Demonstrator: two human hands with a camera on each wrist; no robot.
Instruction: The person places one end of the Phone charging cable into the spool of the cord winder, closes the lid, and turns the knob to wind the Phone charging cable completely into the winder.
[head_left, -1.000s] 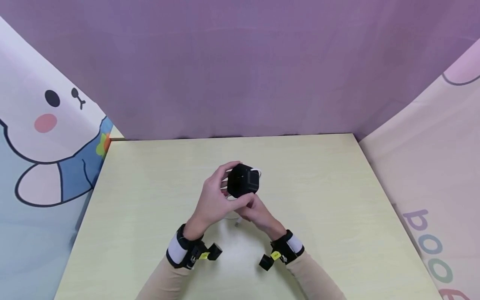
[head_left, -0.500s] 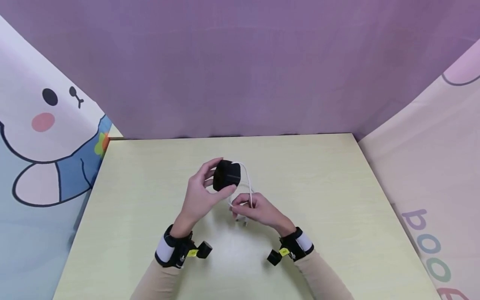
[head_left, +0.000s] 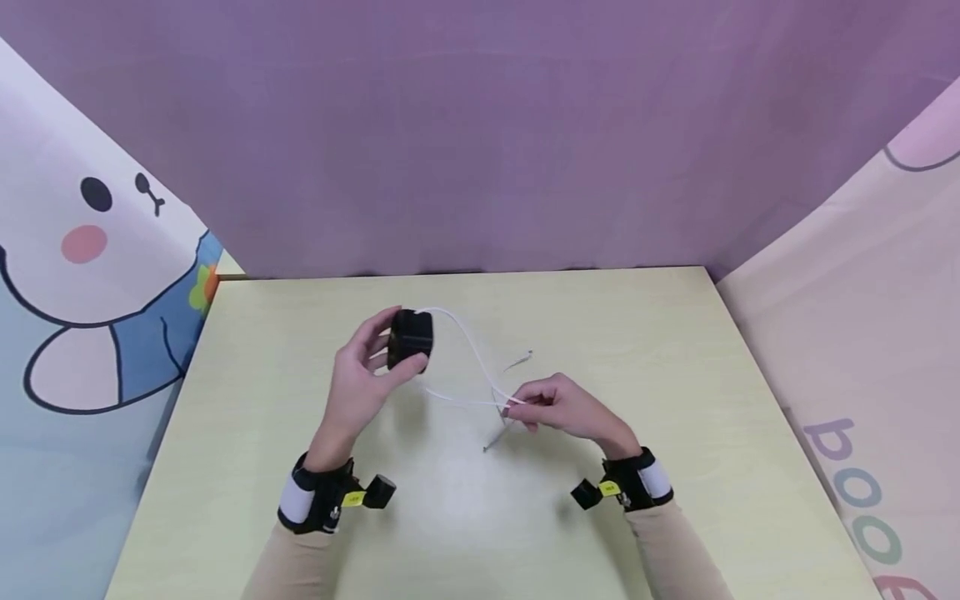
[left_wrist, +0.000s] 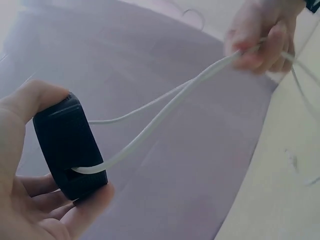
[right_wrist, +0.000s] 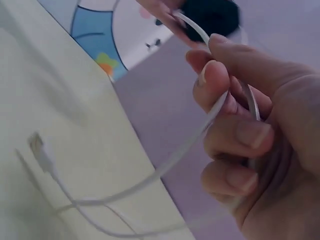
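My left hand (head_left: pixel 352 387) grips a black faceted case (head_left: pixel 409 337), thumb on one edge and fingers on the opposite one. A white USB cable (left_wrist: pixel 145 135) comes out of a slot in the case, and a second strand leaves its other side. Both strands run together to my right hand (head_left: pixel 566 408), which pinches them between thumb and index finger. In the right wrist view, the other fingers curl around the cable, and a USB plug (right_wrist: pixel 42 155) dangles beyond them. Loose cable ends hang below and behind my right hand in the head view. The case's inside is hidden.
Both hands are above a pale wooden table (head_left: pixel 637 333). A purple cloth (head_left: pixel 480 150) stands along its far edge, with printed panels (head_left: pixel 112 350) at the sides. Each wrist wears a strap with a small black camera (head_left: pixel 380 492).
My hands have moved apart, the left with the black case to the left, the right to the right with the cable. The strands between them have lengthened, and the loose ends have come into sight.
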